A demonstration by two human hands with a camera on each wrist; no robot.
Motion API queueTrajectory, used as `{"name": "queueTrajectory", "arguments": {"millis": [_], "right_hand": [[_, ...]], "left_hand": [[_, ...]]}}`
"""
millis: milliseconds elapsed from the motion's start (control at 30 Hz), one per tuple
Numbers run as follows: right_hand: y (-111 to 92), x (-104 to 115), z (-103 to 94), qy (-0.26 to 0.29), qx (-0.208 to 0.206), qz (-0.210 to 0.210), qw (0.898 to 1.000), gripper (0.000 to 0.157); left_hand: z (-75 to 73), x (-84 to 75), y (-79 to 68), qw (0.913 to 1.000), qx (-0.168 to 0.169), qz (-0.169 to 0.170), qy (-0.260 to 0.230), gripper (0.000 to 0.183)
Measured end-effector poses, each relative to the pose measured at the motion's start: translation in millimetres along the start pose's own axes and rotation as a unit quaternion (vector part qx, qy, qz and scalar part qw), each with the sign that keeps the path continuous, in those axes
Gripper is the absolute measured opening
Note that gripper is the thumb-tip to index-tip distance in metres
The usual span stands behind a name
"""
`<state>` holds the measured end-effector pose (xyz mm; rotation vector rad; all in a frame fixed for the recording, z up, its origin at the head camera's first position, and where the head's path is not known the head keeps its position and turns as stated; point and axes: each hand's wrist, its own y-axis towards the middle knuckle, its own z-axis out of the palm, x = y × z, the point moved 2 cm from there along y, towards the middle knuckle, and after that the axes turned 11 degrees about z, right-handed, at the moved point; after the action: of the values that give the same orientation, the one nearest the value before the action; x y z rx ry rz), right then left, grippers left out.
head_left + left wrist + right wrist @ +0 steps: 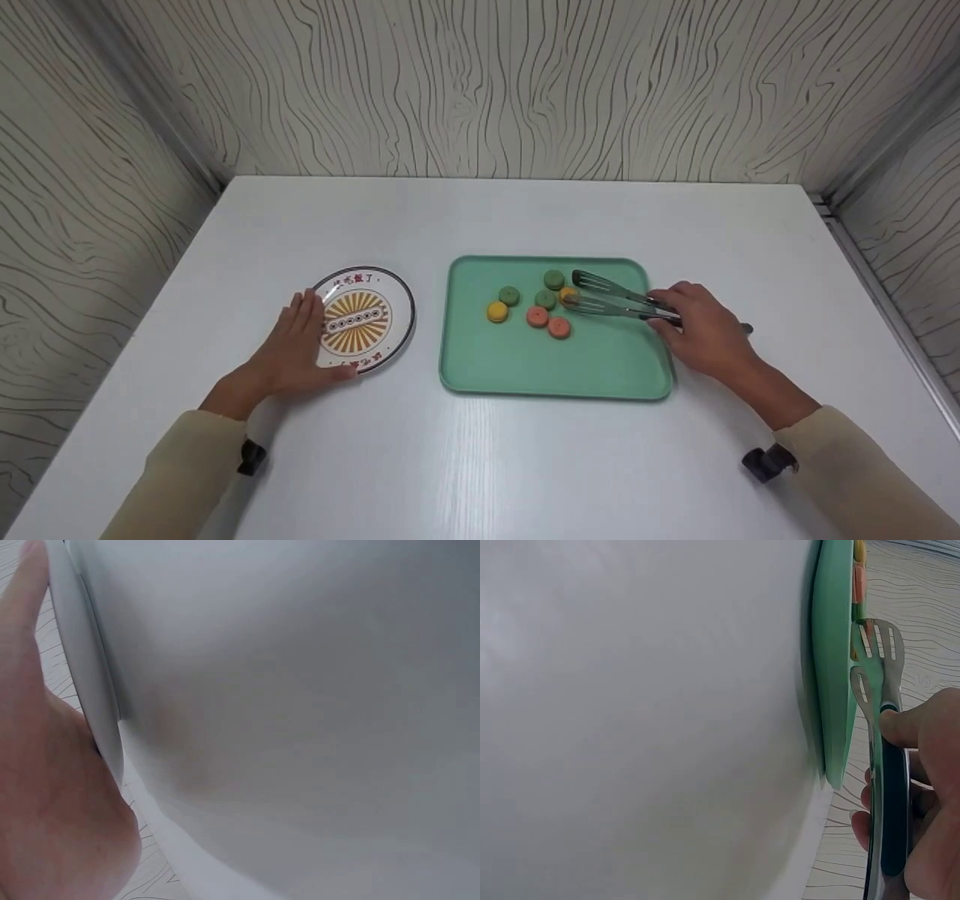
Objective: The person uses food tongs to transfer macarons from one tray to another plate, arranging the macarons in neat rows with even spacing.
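Observation:
My left hand (289,356) lies at the left rim of a round white plate (401,319) with a yellow sunburst print, fingers straight and thumb spread along the near rim. The left wrist view shows the plate (84,660) edge-on beside the hand. In my right hand (709,330) are slotted metal tongs (611,308) with dark handles, gripped between thumb and fingers. The spread tong ends reach over a green tray (555,375), around an orange-yellow macaron (568,294) that one end partly covers. Nearby sit green macarons (554,280), a yellow macaron (497,312) and two pink macarons (559,328).
Plate and tray stand side by side on a white table (465,457), a narrow gap between them. A wood-grain-patterned wall (480,90) rises behind the table, with similar panels left and right. Dark wrist devices (766,463) sit by both sleeves.

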<state>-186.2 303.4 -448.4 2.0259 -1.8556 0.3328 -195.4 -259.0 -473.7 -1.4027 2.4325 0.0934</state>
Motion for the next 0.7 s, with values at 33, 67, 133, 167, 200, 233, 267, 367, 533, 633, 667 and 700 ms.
{"name": "queueTrajectory", "arguments": {"millis": [33, 67, 133, 167, 200, 233, 267, 367, 533, 633, 667, 700], "right_hand": [[0.3, 0.3, 0.6, 0.000, 0.000, -0.001, 1.000, 0.037], [0.6, 0.5, 1.2, -0.001, 0.001, -0.003, 1.000, 0.037], [1.0, 1.0, 2.2, 0.000, 0.003, -0.006, 1.000, 0.037], [1.1, 1.3, 2.7, 0.000, 0.003, -0.008, 1.000, 0.036], [1.3, 1.4, 3.2, 0.001, 0.004, -0.009, 1.000, 0.036], [1.6, 1.6, 3.5, 0.001, 0.005, -0.010, 1.000, 0.036], [1.9, 1.7, 3.8, 0.001, 0.006, -0.009, 1.000, 0.036], [2.9, 2.5, 4.6, 0.001, 0.007, -0.007, 1.000, 0.037], [4.9, 4.3, 6.2, 0.000, 0.004, -0.008, 1.000, 0.037], [5.3, 5.7, 7.3, 0.002, 0.002, -0.013, 1.000, 0.037], [5.7, 5.8, 7.7, 0.004, 0.001, -0.014, 1.000, 0.037], [5.9, 6.3, 8.0, 0.004, 0.001, -0.014, 1.000, 0.037]], "left_hand": [[0.0, 0.2, 0.0, 1.0000, 0.000, 0.000, -0.002, 0.130], [0.1, 0.4, -0.3, 1.0000, 0.000, 0.000, -0.004, 0.130], [0.2, 1.0, -0.8, 1.0000, 0.001, -0.001, -0.006, 0.129], [0.4, 1.3, -1.0, 1.0000, 0.002, -0.001, -0.006, 0.129], [0.5, 1.4, -1.2, 1.0000, 0.003, -0.001, -0.007, 0.129], [0.6, 1.7, -1.4, 1.0000, 0.004, -0.001, -0.007, 0.129], [0.7, 1.8, -1.5, 1.0000, 0.004, -0.001, -0.007, 0.129], [0.7, 2.0, -1.4, 1.0000, 0.004, 0.001, -0.006, 0.129], [0.5, 2.8, -1.0, 1.0000, 0.003, 0.002, -0.005, 0.129], [0.9, 3.3, -0.9, 1.0000, 0.004, 0.001, -0.005, 0.130], [1.0, 3.4, -0.7, 1.0000, 0.004, 0.001, -0.006, 0.130], [1.1, 3.6, -0.6, 1.0000, 0.004, 0.000, -0.007, 0.130]]}}
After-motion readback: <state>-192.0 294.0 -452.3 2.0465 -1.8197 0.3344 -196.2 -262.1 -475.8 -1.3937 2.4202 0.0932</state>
